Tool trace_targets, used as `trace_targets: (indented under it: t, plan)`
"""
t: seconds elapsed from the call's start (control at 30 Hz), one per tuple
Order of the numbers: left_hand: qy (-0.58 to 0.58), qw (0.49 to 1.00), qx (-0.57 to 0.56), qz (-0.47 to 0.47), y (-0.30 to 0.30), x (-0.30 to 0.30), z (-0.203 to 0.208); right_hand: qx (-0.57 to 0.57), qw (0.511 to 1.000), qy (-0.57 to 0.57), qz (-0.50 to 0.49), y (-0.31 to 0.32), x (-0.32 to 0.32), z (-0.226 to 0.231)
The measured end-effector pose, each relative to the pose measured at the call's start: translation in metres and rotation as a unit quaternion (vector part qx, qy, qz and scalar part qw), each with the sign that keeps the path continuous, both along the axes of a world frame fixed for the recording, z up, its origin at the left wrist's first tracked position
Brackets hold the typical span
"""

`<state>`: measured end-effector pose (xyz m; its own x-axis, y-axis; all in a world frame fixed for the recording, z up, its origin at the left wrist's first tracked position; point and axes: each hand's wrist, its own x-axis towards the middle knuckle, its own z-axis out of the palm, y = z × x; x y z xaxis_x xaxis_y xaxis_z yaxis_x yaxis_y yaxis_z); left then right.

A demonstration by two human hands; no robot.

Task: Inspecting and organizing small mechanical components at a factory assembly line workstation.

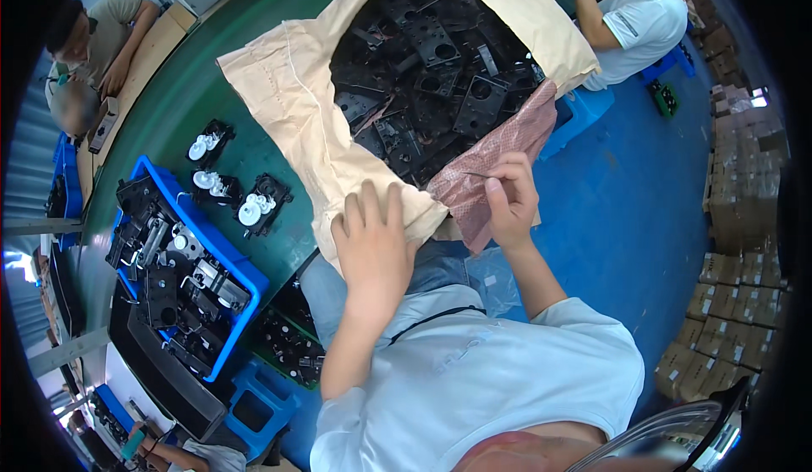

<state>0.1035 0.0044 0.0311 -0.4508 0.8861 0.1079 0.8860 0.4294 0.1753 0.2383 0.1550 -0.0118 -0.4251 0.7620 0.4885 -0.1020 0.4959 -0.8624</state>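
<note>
My left hand (372, 248) lies flat, fingers spread, on the big tan paper sack (292, 104); my right hand (507, 197) pinches its pinkish woven liner (495, 150). It's open, still full of black plastic frame parts (431, 74), so I judge unloading barely begun.

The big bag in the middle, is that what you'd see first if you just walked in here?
Yes: the big tan sack gapes open in the middle, packed with black plastic parts. The left hand rests flat on its near edge, while the right hand pinches the reddish inner liner. To the left, on the green table, a blue tray holds more black parts.
</note>
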Motion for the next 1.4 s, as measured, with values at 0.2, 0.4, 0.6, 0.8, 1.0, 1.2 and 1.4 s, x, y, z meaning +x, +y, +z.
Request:
trace_targets:
  t: [0.2,0.4,0.6,0.8,1.0,1.2,1.4]
  plan:
    - [0.02,0.999,0.029,0.022,0.005,0.013,-0.052,0.046,0.997,-0.052,-0.029,-0.006,0.005,-0.012]
    - [0.112,0.992,0.027,0.045,0.015,0.015,-0.097,0.049,0.996,-0.054,-0.056,-0.005,0.009,-0.02]
    - [0.265,0.946,0.181,0.044,0.015,-0.01,-0.162,-0.015,0.997,-0.031,-0.074,-0.008,0.01,-0.026]
    - [0.187,0.949,0.249,0.043,0.013,-0.008,-0.164,-0.004,0.997,0.034,-0.062,-0.003,-0.009,-0.005]
    - [0.197,0.951,0.236,-0.035,0.003,0.016,-0.151,0.245,0.966,0.032,-0.076,0.065,-0.069,0.107]
    - [0.166,0.943,0.265,-0.114,0.015,0.047,-0.115,0.47,0.861,0.176,-0.078,0.134,-0.227,0.295]
    - [0.188,0.93,0.299,-0.101,0.026,0.037,-0.1,0.472,0.87,-0.047,-0.137,0.198,-0.388,0.417]
